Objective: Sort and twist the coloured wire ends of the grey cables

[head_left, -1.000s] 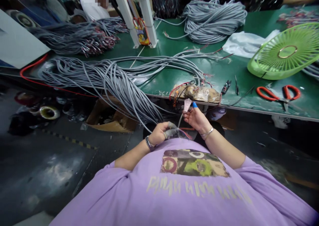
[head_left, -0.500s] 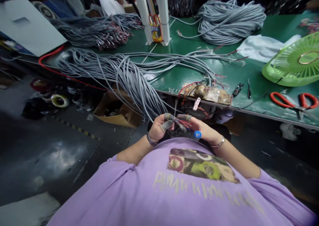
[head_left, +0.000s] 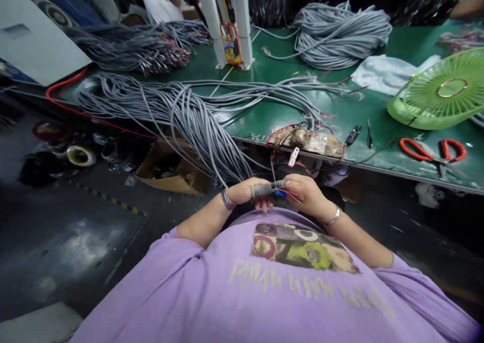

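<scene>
Just below the edge of the green bench (head_left: 264, 116), my two hands meet close to my chest. My left hand (head_left: 247, 193), its fingertips wrapped in grey tape, is closed on the end of a grey cable (head_left: 270, 188). My right hand (head_left: 308, 194) pinches the thin coloured wires (head_left: 293, 196) that fan out of that cable end. A single thin wire runs up from my hands to a small taped block (head_left: 310, 141) on the bench edge, where a pale tag (head_left: 293, 156) hangs.
Big bundles of grey cable (head_left: 189, 111) drape over the bench edge; another coil (head_left: 340, 33) lies at the back. A green fan (head_left: 442, 88), red-handled scissors (head_left: 431, 151) and small cutters (head_left: 353, 134) lie to the right. A cardboard box (head_left: 170, 174) sits underneath. A person sits behind the bench.
My right hand came down from the pale tag at the bench edge and joined my left hand. Both now hold the cable end low, and the coloured wires point right.
</scene>
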A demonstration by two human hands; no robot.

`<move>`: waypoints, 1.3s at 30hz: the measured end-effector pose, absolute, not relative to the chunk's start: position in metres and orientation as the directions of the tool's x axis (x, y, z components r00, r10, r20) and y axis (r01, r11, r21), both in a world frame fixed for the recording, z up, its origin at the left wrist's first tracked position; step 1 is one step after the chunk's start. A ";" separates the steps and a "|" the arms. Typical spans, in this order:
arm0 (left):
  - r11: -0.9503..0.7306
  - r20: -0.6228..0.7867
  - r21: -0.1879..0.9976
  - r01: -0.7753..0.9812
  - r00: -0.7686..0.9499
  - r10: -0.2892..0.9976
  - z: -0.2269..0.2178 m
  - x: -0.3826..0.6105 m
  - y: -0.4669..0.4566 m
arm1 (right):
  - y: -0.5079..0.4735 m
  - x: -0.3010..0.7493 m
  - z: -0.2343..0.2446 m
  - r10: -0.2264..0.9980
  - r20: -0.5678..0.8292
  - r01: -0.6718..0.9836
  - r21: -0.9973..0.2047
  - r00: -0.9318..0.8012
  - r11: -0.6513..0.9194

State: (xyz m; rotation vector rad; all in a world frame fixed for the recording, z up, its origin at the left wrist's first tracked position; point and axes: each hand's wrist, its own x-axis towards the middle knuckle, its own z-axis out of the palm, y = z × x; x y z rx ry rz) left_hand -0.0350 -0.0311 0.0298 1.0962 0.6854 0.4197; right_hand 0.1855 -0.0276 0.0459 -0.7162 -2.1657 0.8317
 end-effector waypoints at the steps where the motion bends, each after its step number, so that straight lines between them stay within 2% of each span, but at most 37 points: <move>1: 0.451 -0.322 0.890 0.065 0.790 0.522 0.032 -0.036 -0.028 | -0.027 0.188 0.051 0.669 0.388 0.217 -0.741 -0.634 0.635; 2: 0.471 -0.335 0.877 0.097 0.825 0.454 0.034 -0.036 -0.025 | -0.025 0.191 0.055 0.656 0.369 0.194 -0.759 -0.659 0.622; 4: 0.467 -0.341 0.876 0.121 0.840 0.422 0.039 -0.036 -0.023 | -0.021 0.200 0.061 0.633 0.330 0.141 -0.806 -0.701 0.575; 6: 0.424 -0.317 0.901 0.097 0.812 0.489 0.044 -0.037 -0.023 | -0.014 0.214 0.058 0.644 0.281 0.101 -0.866 -0.711 0.489; 8: 0.337 -0.233 0.941 0.024 0.766 0.598 0.050 -0.041 -0.024 | -0.006 0.231 0.047 0.735 0.213 0.098 -0.929 -0.644 0.356; 11: 0.088 -0.015 0.993 -0.079 0.658 0.753 0.059 -0.051 -0.022 | 0.002 0.253 0.020 0.933 0.058 0.122 -0.987 -0.356 0.108; 12: -0.031 0.059 0.998 -0.055 0.613 0.788 0.061 -0.053 -0.021 | 0.002 0.257 0.012 0.959 -0.005 0.123 -0.992 -0.283 0.031; 14: -0.288 0.190 0.952 0.103 0.539 0.821 0.062 -0.052 -0.017 | 0.003 0.255 0.000 0.966 -0.113 0.104 -0.990 -0.231 -0.090; 16: -0.483 0.302 0.826 0.292 0.493 0.816 0.057 -0.046 -0.013 | 0.004 0.245 -0.005 0.957 -0.173 0.043 -0.985 -0.234 -0.168; 18: -0.569 0.364 0.709 0.417 0.474 0.802 0.046 -0.036 -0.010 | 0.009 0.231 -0.005 0.951 -0.215 -0.055 -0.971 -0.223 -0.232; 20: -0.581 0.375 0.651 0.488 0.459 0.806 0.035 -0.027 -0.007 | 0.018 0.218 -0.001 0.942 -0.262 -0.143 -0.945 -0.208 -0.294; 23: -0.562 0.375 0.647 0.516 0.426 0.823 0.023 -0.019 -0.003 | 0.030 0.201 0.008 0.926 -0.311 -0.206 -0.912 -0.214 -0.354; 27: -0.516 0.351 0.732 0.446 0.402 0.846 0.018 -0.012 0.001 | 0.035 0.190 0.016 0.921 -0.323 -0.309 -0.872 -0.219 -0.379; 30: -0.458 0.312 0.807 0.374 0.389 0.867 0.016 -0.008 0.002 | 0.036 0.189 0.015 0.892 -0.343 -0.399 -0.804 -0.293 -0.441; 33: -0.438 0.304 0.841 0.318 0.392 0.868 0.012 -0.005 0.002 | 0.039 0.189 0.010 0.862 -0.367 -0.399 -0.774 -0.349 -0.491; 39: -0.418 0.326 0.878 0.233 0.346 0.880 0.006 0.000 0.004 | 0.044 0.183 0.008 0.888 -0.374 -0.407 -0.792 -0.268 -0.456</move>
